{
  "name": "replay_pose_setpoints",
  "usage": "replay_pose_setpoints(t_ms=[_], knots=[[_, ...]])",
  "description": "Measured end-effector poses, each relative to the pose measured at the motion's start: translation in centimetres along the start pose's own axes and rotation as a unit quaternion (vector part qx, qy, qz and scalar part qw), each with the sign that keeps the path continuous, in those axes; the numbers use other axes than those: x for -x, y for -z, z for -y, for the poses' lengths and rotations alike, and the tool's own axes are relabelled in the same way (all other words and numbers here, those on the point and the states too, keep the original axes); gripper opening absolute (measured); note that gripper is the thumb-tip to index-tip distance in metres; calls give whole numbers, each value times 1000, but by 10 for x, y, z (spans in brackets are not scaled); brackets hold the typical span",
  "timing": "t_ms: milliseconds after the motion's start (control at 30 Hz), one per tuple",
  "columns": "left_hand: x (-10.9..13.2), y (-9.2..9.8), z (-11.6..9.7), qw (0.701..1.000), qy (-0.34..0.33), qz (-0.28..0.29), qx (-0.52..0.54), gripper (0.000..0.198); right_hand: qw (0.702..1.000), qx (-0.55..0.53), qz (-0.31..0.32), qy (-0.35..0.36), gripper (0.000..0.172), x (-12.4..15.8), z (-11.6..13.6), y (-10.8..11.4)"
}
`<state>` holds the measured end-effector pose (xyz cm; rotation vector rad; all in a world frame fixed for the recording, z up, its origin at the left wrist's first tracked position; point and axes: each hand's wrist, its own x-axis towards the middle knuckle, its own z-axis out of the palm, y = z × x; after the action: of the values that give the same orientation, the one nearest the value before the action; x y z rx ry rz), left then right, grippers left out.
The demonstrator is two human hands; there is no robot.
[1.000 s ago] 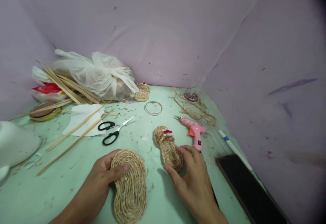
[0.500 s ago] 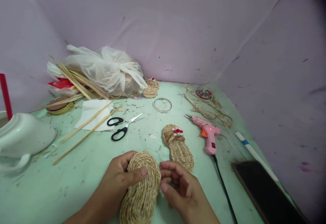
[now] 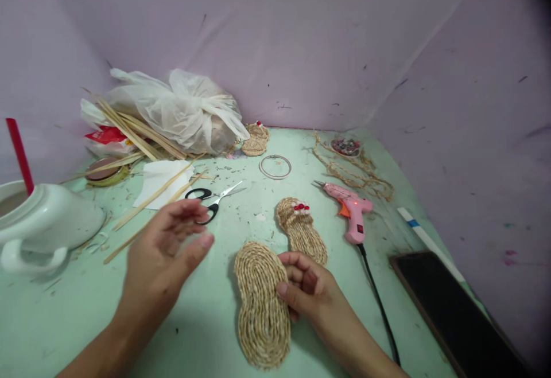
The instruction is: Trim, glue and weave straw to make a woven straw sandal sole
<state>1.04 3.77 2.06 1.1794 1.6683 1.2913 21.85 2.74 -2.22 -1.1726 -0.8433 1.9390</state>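
Observation:
A coiled straw-rope slipper sole [image 3: 262,309] is gripped at its right edge by my right hand [image 3: 312,295], thumb on top and fingers beneath. My left hand [image 3: 166,257] hangs in the air to the left, fingers apart and holding nothing, in front of the black-handled scissors [image 3: 219,197]. The scissors lie with blades pointing to the back right, partly hidden by that hand. Just behind the sole lies a small woven slipper [image 3: 306,237] with red and white beads on its strap. A pink glue gun [image 3: 355,211] rests to the right, its small light glowing orange.
On the left stand a white cup [image 3: 51,217] with a red straw, and flat straw strips [image 3: 142,194] over white paper. A plastic bag [image 3: 181,114], metal ring [image 3: 275,167] and loose rope [image 3: 353,174] lie further back. A phone [image 3: 451,315] and the glue gun's cord [image 3: 379,303] are at right.
My left hand has let go of the sole and moved up and left towards the scissors. My right hand has taken hold of the sole, which has shifted right.

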Motion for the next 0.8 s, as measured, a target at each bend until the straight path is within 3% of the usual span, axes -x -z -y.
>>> replay_pose_setpoints(t_ms=[100, 267, 333, 533, 800], knots=[[8, -13, 8, 972, 130, 164, 103, 53, 1000, -13, 22, 8, 43, 0, -1, -3], [22, -32, 12, 896, 259, 285, 220, 39, 998, -29, 52, 5, 42, 3, -1, -4], [25, -34, 13, 883, 274, 296, 241, 29, 998, -21, 51, 5, 42, 5, 1, -4], [26, -35, 18, 904, 257, 271, 208, 22, 996, 65, -42, 40, 31, 10, 10, -3], [27, -34, 20, 904, 265, 280, 187, 21, 996, 78, -28, 36, 26, 9, 4, -5]])
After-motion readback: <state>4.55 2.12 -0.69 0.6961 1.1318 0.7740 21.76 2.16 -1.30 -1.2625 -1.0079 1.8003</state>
